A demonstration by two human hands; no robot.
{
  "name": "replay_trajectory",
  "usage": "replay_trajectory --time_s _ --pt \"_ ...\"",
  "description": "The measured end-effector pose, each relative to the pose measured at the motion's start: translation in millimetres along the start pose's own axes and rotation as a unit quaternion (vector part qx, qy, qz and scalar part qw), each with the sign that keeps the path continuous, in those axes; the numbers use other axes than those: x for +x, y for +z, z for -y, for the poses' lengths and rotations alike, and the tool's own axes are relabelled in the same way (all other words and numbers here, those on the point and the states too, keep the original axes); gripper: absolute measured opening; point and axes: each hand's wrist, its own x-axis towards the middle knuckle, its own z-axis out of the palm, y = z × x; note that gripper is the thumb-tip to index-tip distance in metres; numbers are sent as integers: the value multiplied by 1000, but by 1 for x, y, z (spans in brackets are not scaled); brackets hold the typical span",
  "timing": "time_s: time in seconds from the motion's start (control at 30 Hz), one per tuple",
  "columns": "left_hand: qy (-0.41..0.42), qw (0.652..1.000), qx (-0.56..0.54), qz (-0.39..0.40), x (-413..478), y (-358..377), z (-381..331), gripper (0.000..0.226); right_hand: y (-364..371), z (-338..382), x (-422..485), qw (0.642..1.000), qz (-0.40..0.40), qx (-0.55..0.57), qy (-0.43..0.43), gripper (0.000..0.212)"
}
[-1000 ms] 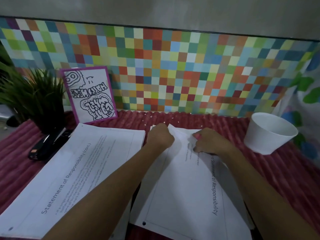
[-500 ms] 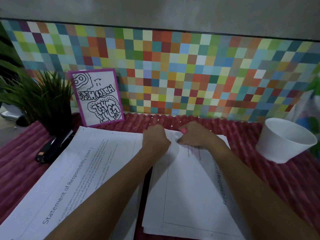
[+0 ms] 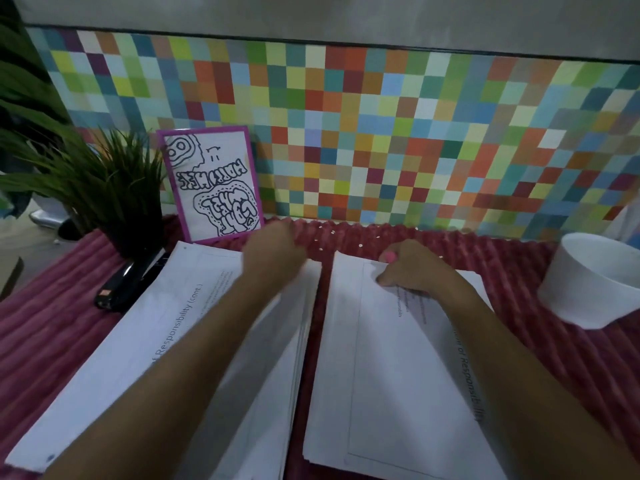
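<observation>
Cup [image 3: 588,289]: right worktop [image 3: 502,261] edge, inside unseen
Right grip [image 3: 412,271]: pinching right stack [image 3: 381,375] at its far edge
Left grip [image 3: 273,252]: blurred over left stack [image 3: 138,341], cannot tell

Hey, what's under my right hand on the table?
The right hand pinches the far corner of the top sheet of a paper stack. What is printed beneath the hand is covered.

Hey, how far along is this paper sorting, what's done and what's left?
Done: a left pile headed Statement of Responsibility (cont.) lies stacked. In hand: the left hand, blurred, is over that pile's far end; the right hand pinches the far corner of the top sheet on the right pile. Left: the right pile's edge shows several sheets, so probably more to go through.
</observation>
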Motion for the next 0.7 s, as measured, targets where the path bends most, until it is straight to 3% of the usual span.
replay_trajectory --time_s 0.1,0.2,0.6,0.7 --pt "-156 978 141 0 20 -27 52 49 2 -1 1 1000 -6 2 1 32" --pt "-202 962 183 -9 24 -33 81 55 4 1 2 1000 -12 -5 2 29" --pt "-167 967 174 -82 23 -20 70 41 5 -2 3 1000 2 9 18 30" --pt "6 981 146 -127 15 -6 36 35 5 -1 1 1000 0 21 19 25"
